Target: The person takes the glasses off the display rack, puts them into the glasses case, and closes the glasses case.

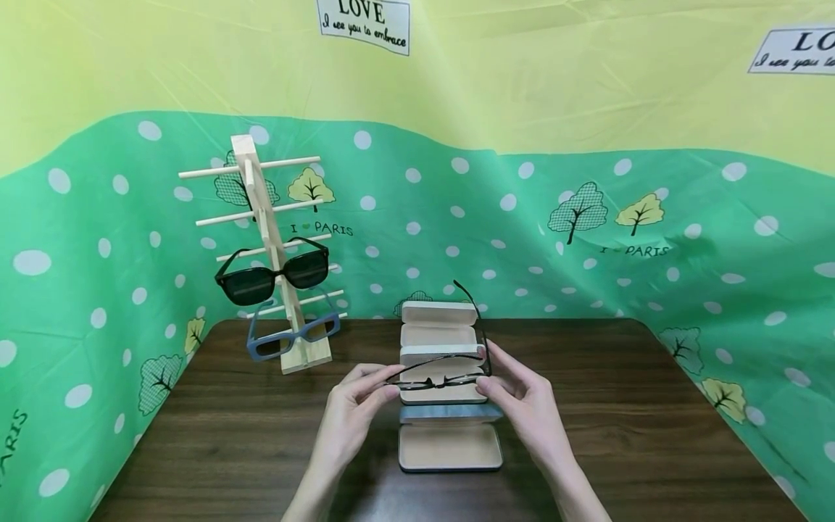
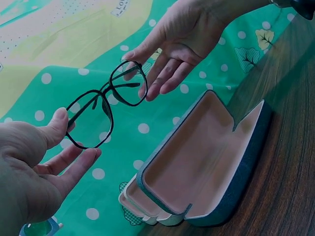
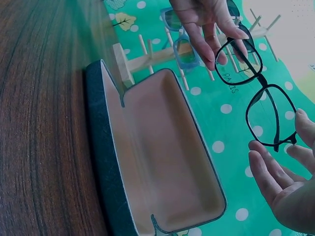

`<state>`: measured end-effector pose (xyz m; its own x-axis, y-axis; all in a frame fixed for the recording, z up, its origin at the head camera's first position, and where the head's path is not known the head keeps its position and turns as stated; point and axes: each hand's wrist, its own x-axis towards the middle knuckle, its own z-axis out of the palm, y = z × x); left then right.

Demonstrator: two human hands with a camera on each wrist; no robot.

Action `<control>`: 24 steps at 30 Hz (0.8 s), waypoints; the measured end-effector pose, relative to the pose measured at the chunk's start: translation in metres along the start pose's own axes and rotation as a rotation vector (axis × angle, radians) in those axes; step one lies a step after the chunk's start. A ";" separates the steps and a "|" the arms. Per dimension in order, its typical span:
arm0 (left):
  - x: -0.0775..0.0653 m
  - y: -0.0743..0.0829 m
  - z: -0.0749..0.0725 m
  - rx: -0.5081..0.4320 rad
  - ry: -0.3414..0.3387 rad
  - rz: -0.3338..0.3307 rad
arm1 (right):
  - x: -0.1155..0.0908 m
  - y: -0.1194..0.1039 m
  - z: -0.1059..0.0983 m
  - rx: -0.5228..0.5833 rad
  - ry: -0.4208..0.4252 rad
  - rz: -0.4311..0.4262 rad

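A pair of black-framed eyeglasses (image 1: 430,382) with clear lenses is held between both hands, above the row of glasses cases. My left hand (image 1: 352,409) pinches its left end between thumb and fingers. At the other end, my right hand (image 1: 531,409) pinches the frame beside the hinge. One temple arm (image 1: 471,301) points up and away; the other slants inward behind the lenses. Below the hands lies the nearest glasses case (image 1: 450,448), its lid raised, dark blue outside and beige inside. In the right wrist view, this case's lining (image 3: 157,147) shows nothing inside.
Behind it, a middle case (image 1: 412,396) and a back case (image 1: 438,313) also stand with lids up. To the left rises a wooden display stand (image 1: 306,357) with pegs, carrying black sunglasses (image 1: 251,286) and blue-framed glasses (image 1: 270,346). A patterned cloth (image 1: 509,275) hangs behind the brown table (image 1: 620,435).
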<state>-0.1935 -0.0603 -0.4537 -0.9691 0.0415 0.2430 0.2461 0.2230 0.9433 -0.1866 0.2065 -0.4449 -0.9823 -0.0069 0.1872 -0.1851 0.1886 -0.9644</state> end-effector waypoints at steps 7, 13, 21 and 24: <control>-0.001 0.002 0.001 -0.009 -0.015 0.023 | 0.000 0.000 -0.001 -0.006 -0.004 -0.016; -0.001 0.001 0.001 0.006 -0.021 0.036 | 0.000 0.000 -0.002 -0.014 -0.011 -0.021; -0.001 0.001 -0.001 0.004 -0.037 0.030 | 0.001 -0.001 -0.002 -0.051 -0.021 -0.017; -0.001 0.001 -0.001 0.007 -0.040 0.042 | 0.000 0.000 -0.002 -0.060 -0.039 -0.029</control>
<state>-0.1924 -0.0614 -0.4530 -0.9578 0.0900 0.2730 0.2867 0.2267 0.9308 -0.1869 0.2080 -0.4442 -0.9771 -0.0515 0.2063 -0.2126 0.2459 -0.9457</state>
